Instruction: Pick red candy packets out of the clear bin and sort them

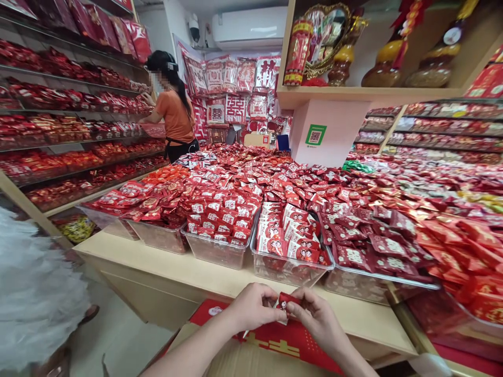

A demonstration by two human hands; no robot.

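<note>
Both my hands pinch one small red candy packet between thumbs and fingers, just in front of the counter's front edge. My left hand grips its left side and my right hand grips its right side. Below my hands lies a red printed sheet on a cardboard box. Right behind the packet stands a clear plastic tray heaped with red and white candy packets.
Several clear trays of red packets cover the wooden counter. Shelves of red goods line the left wall, where a person in an orange shirt stands. A white fluffy garment is at my left.
</note>
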